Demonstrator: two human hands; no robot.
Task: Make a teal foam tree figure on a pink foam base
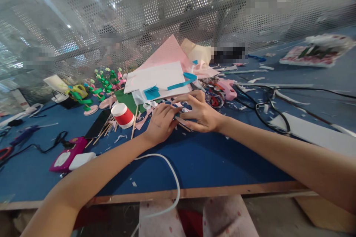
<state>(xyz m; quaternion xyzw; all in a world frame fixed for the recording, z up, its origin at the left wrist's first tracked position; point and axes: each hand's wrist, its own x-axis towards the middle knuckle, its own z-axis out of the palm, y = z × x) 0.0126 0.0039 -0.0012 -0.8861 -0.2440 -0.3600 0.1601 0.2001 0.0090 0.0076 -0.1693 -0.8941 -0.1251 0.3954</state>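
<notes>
My left hand point(162, 124) rests low over the blue tabletop, its fingers bent and pressed together. Close against its fingertips is my right hand point(201, 114), with thumb and fingers curled inward in a pinch. Something small and thin lies between the two hands, mostly hidden by fingers, so its kind does not show. Just beyond them are white sheets point(158, 76) with blue paper strips point(179, 86) on top. Left of my left hand, a red and white cup-shaped thing point(122, 115) stands near thin wooden sticks point(102, 132).
Green paper plants point(105, 81) stand at the back left. A purple power strip point(69, 153) with a white charger lies at the left. Right of the hands are a pink glue gun point(228, 89), black cable loops point(258, 107) and paper scraps. A white cable point(172, 170) crosses the front edge.
</notes>
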